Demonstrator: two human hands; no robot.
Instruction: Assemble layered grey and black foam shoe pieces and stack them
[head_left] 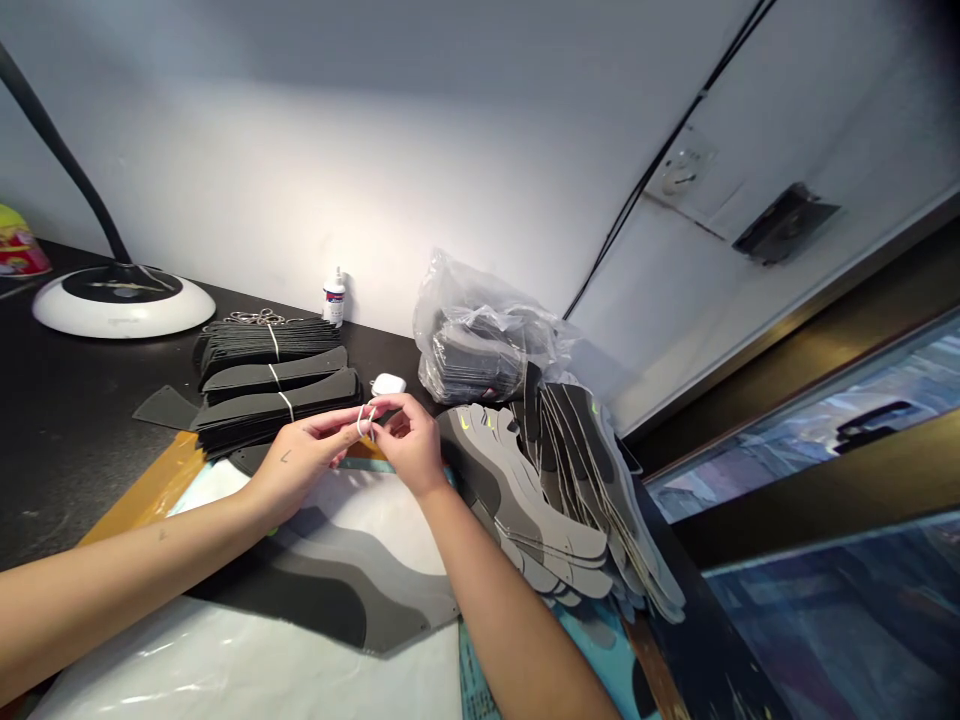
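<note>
Head view: the left hand [301, 452] and right hand [414, 442] pinched a white band [361, 419] between them, apparently to control its loops. Below the hands, a patterned panel [330, 580] lay flat on a white sheet [262, 670]. Beyond the left hand, pale ties [286, 404] circled dark stacks [247, 412], probably keeping them together; right of the right hand, grey panels [525, 500] overlapped.

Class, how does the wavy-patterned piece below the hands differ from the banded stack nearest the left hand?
The wavy piece shows several grey shades; the banded stack has a plain dark top.
The stack has a pale band around it; no band shows on the wavy piece.
Both include dark grey.
</note>
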